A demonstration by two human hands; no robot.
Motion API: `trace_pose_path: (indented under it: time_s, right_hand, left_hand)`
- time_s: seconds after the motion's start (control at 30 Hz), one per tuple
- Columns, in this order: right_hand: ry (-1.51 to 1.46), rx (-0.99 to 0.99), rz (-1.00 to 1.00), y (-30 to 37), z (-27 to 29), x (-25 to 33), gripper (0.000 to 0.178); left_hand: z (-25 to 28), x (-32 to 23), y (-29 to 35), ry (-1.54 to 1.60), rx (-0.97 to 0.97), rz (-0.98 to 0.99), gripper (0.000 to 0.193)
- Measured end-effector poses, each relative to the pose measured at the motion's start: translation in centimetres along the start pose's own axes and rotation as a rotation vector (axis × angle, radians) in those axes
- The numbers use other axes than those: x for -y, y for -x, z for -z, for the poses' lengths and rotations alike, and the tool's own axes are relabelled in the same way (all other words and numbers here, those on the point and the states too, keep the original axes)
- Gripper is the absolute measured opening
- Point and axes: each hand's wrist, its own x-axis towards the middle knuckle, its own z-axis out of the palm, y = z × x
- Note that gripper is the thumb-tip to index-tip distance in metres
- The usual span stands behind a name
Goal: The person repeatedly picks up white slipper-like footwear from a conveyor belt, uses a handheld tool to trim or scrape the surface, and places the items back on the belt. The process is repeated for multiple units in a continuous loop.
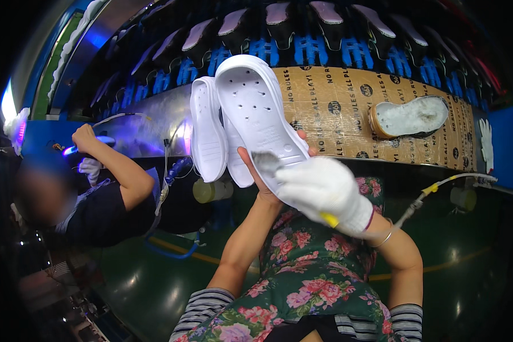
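My bare left hand point(262, 183) is wrapped round the heel end of a white shoe sole point(256, 108), its fingertips showing past the right edge. The sole's inner face is up, with small holes in the front part. In a white glove, my right hand point(325, 188) is closed on a brush whose grey bristles point(266, 162) press on the sole's heel area. A clear hose point(407, 214) with yellow fittings runs to this hand; the glove hides most of the handle. Two more white soles lie just left, one upright-looking sole point(206, 128) and one partly covered sole point(237, 162).
Brown printed cardboard point(325, 119) covers the bench; a stained sole point(413, 117) lies on it. Behind runs a rack of lasted shoe uppers point(277, 17) on blue holders point(310, 51). A white glove point(485, 145) hangs at right. A co-worker's arm point(122, 168) works at left.
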Motion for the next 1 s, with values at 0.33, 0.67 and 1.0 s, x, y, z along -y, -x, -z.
trace_pose_path:
  time_s: [0.33,0.67,1.0]
  right_hand:
    - [-0.174,0.181,-0.011,1.6,0.1,0.9,0.029]
    - [-0.379,0.216,-0.065,1.9,0.5,1.6,0.040]
    - [-0.085,0.220,-0.024,3.2,0.5,2.5,0.039]
  left_hand:
    - [-1.0,-2.2,-0.9,-0.052,0.015,0.123,0.118]
    - [0.2,-4.4,-3.4,-0.171,0.194,0.334,0.122]
    - [-2.3,-4.7,-5.5,-0.372,0.242,0.487,0.127]
